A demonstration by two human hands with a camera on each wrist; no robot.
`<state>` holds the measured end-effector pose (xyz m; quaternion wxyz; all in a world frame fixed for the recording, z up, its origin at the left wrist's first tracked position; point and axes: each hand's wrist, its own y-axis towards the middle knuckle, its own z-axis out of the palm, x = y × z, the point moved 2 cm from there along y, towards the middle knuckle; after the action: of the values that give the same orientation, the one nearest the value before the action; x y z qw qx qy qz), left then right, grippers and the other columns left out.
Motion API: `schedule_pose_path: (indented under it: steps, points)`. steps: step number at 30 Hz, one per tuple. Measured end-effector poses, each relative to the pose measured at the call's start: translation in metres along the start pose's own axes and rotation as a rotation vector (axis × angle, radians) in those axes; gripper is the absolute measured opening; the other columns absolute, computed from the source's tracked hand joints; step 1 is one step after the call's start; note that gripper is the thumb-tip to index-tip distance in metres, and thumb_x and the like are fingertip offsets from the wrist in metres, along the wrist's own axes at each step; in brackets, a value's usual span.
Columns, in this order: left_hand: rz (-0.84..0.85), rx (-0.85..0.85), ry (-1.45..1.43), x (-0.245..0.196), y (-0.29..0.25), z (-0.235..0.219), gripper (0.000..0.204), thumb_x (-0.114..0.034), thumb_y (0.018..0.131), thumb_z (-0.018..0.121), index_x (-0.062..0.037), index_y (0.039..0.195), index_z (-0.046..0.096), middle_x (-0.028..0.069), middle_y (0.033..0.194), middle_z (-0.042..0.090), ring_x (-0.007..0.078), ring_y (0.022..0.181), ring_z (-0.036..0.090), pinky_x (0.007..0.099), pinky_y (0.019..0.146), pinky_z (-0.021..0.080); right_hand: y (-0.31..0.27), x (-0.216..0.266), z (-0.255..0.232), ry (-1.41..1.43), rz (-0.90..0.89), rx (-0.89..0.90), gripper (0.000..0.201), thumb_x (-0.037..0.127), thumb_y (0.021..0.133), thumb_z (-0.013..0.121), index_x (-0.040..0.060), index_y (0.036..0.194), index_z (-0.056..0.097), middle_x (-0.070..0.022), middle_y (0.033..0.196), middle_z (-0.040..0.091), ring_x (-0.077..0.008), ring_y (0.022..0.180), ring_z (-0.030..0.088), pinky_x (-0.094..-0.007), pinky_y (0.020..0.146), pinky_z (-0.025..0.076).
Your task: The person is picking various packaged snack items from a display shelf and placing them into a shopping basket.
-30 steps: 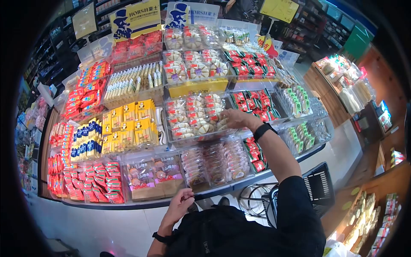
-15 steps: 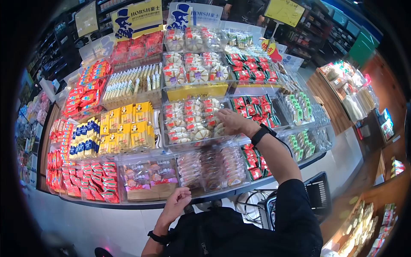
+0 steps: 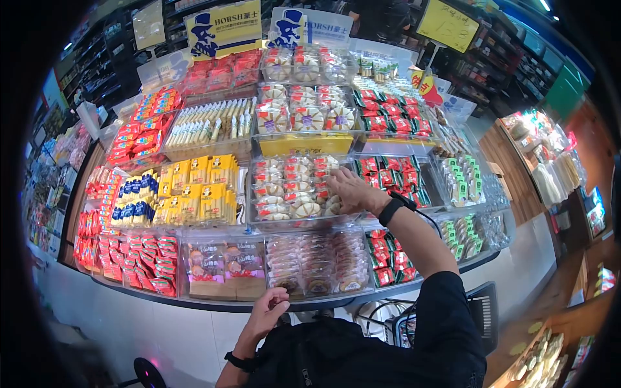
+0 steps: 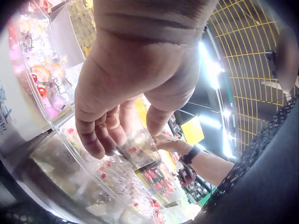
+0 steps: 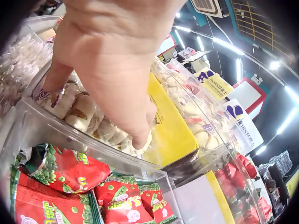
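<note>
My right hand [image 3: 354,191] reaches palm down into a clear bin [image 3: 291,224] of plastic-wrapped round buns [image 3: 297,187], over its right-hand row. In the right wrist view, its digits spread along the row, with a fingertip [image 5: 141,141] against a pale bun and another digit [image 5: 57,79] down among the wrappers nearer the front. Packets of green pea snacks [image 5: 124,198] fill the bin beside it. My left hand [image 3: 268,310] hangs by the stand's front edge, its fingers loosely bent and nothing held. Below that hand, wrapped goods [image 4: 110,182] show behind a clear bin wall.
Tiered bins cover the stand, with yellow packets [image 3: 217,194] and red packets [image 3: 152,262] on the left and green-and-white packets [image 3: 464,178] on the right. A black basket [image 3: 485,317] stands by my right side. Yellow price sign [image 3: 447,24] rises at the back.
The head view has shifted slightly. My right hand stays at the bun bin, its fingers now spread farther over the right-hand row. The left hand remains low by the front edge.
</note>
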<state>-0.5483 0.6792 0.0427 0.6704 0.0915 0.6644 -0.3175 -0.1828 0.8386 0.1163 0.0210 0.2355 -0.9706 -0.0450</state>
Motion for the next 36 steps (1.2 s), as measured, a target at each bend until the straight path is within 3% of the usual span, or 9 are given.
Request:
schedule_pose_path:
  steps: [3,6,12,18,21,24,26,36]
  points:
    - [-0.003,-0.005,-0.001,0.001,-0.002,-0.001,0.035,-0.009,0.088,0.063,-0.0015,0.121,0.054,0.0069,0.107,0.060,0.0124,0.100,0.055,0.0283,0.091,0.044,0.003,-0.004,0.010,0.098,-0.041,0.053,0.087,0.030,0.062,0.081,0.0012,0.132,0.038,-0.0229,0.124,0.046,-0.0402,0.117,0.044,-0.0454,0.098,0.041]
    - [-0.001,-0.016,-0.011,-0.004,-0.003,-0.002,0.032,-0.007,0.088,0.063,-0.0032,0.119,0.055,0.0043,0.106,0.060,0.0112,0.099,0.055,0.0275,0.091,0.044,0.000,-0.006,0.008,0.149,0.079,0.136,0.091,0.026,0.060,0.082,0.0012,0.134,0.035,-0.0243,0.123,0.046,-0.0412,0.115,0.045,-0.0460,0.098,0.041]
    - [-0.007,-0.028,-0.019,-0.006,-0.005,-0.009,0.032,-0.008,0.089,0.062,-0.0032,0.120,0.055,0.0041,0.106,0.060,0.0113,0.100,0.055,0.0274,0.091,0.044,0.008,-0.003,0.000,0.173,0.118,0.306,0.095,0.020,0.062,0.079,0.0033,0.141,0.029,-0.0237,0.129,0.042,-0.0418,0.117,0.042,-0.0449,0.100,0.039]
    - [0.025,-0.003,-0.004,-0.010,0.001,-0.013,0.034,-0.008,0.088,0.062,-0.0026,0.121,0.054,0.0042,0.107,0.060,0.0102,0.098,0.054,0.0261,0.090,0.043,0.010,-0.009,0.015,0.265,0.038,0.225,0.099,0.016,0.057,0.081,0.0092,0.142,0.030,-0.0227,0.129,0.039,-0.0441,0.120,0.039,-0.0451,0.103,0.037]
    - [0.048,0.014,-0.014,-0.017,0.007,-0.014,0.034,-0.008,0.088,0.063,-0.0023,0.121,0.054,0.0047,0.107,0.059,0.0105,0.099,0.053,0.0261,0.090,0.043,0.013,-0.005,0.009,0.301,0.080,0.289,0.096,0.014,0.057,0.080,0.0143,0.140,0.033,-0.0217,0.129,0.039,-0.0447,0.120,0.039,-0.0457,0.103,0.038]
    - [0.048,0.028,-0.024,-0.016,0.012,-0.012,0.034,-0.008,0.088,0.064,-0.0016,0.120,0.053,0.0062,0.107,0.058,0.0115,0.100,0.054,0.0267,0.090,0.044,0.013,-0.012,0.017,0.354,0.050,0.279,0.088,0.011,0.060,0.073,0.0152,0.140,0.036,-0.0231,0.130,0.041,-0.0436,0.119,0.040,-0.0454,0.099,0.039]
    - [0.040,0.035,-0.007,-0.014,0.015,-0.011,0.034,-0.008,0.088,0.064,-0.0017,0.120,0.053,0.0065,0.108,0.059,0.0116,0.101,0.054,0.0269,0.090,0.045,0.012,-0.016,0.026,0.470,0.043,0.240,0.087,0.011,0.056,0.078,0.0168,0.135,0.042,-0.0207,0.131,0.038,-0.0451,0.121,0.038,-0.0480,0.103,0.037]
    - [0.042,0.059,-0.037,-0.012,0.023,-0.007,0.037,-0.007,0.088,0.064,-0.0017,0.122,0.052,0.0087,0.111,0.059,0.0135,0.103,0.055,0.0276,0.091,0.046,0.014,-0.019,0.014,0.454,0.006,0.270,0.077,0.017,0.057,0.080,0.0143,0.127,0.047,-0.0208,0.129,0.043,-0.0427,0.121,0.041,-0.0458,0.102,0.039]
